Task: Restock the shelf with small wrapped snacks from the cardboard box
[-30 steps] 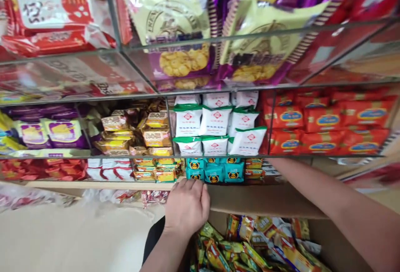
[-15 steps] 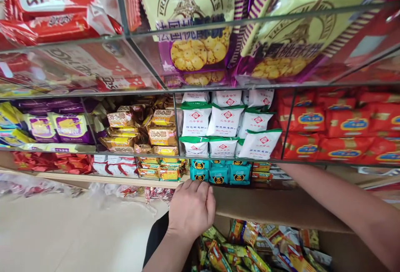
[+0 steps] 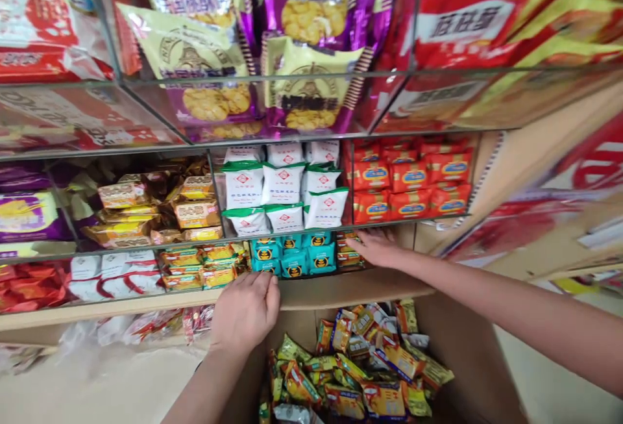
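Note:
My left hand (image 3: 247, 310) is closed over the corner of the cardboard box (image 3: 341, 291), right against the shelf edge; its fingertips are hidden. Just beyond it lie teal wrapped packets (image 3: 294, 263) on the lowest shelf. My right hand (image 3: 377, 247) reaches under the upper shelf with fingers stretched out, at the small orange-and-yellow packets (image 3: 349, 258) right of the teal ones. Nothing shows in its grasp, though part of the fingers is blurred. Inside the box, below both hands, is a loose heap of yellow and orange snack packets (image 3: 345, 372).
White-and-green packets (image 3: 283, 184) and red packets (image 3: 409, 177) fill the shelf above. Higher up stand large biscuit bags (image 3: 311, 86) behind a clear front panel. Brown-gold packets (image 3: 195, 213) sit left. Clear plastic bags (image 3: 111, 333) lie below the shelf at left.
The view has shifted right and drawn back, showing more of the box. My right hand, formerly hidden under the shelf, now shows beside the orange-and-yellow packets. My left hand stays at the box corner.

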Demonstrator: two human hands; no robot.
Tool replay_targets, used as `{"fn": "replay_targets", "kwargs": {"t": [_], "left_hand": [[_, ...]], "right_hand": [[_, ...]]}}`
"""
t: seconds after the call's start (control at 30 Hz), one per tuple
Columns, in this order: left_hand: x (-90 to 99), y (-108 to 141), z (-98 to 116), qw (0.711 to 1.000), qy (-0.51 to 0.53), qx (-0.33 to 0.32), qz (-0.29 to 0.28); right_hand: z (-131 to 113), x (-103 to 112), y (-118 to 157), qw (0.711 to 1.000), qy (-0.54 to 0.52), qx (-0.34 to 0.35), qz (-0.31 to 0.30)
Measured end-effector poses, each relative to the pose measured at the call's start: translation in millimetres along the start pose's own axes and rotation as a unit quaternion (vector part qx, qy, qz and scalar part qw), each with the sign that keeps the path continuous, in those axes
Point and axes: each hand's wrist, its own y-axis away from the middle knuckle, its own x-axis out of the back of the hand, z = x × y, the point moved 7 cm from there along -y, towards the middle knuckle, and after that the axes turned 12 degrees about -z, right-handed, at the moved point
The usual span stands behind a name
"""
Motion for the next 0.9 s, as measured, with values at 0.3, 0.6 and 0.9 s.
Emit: {"fn": "replay_targets", "kwargs": {"t": [0.3, 0.6, 0.9], "left_hand": [[4.4, -1.2, -0.5, 1.0, -0.002, 0.017, -0.004], [6.9, 3.8, 3.0, 0.999, -0.017, 0.009, -0.03], [9.2, 4.0, 6.6, 0.999, -0.03, 0.001, -0.011]], "right_hand": [[-42.0, -79.8, 164.2, 0.943, 0.073, 0.324, -0.024], [51.1, -150.9, 83.8, 0.996, -0.019, -0.086, 0.008], [79.4, -137.1, 89.6, 0.971, -0.216, -0.056, 0.087]]}}
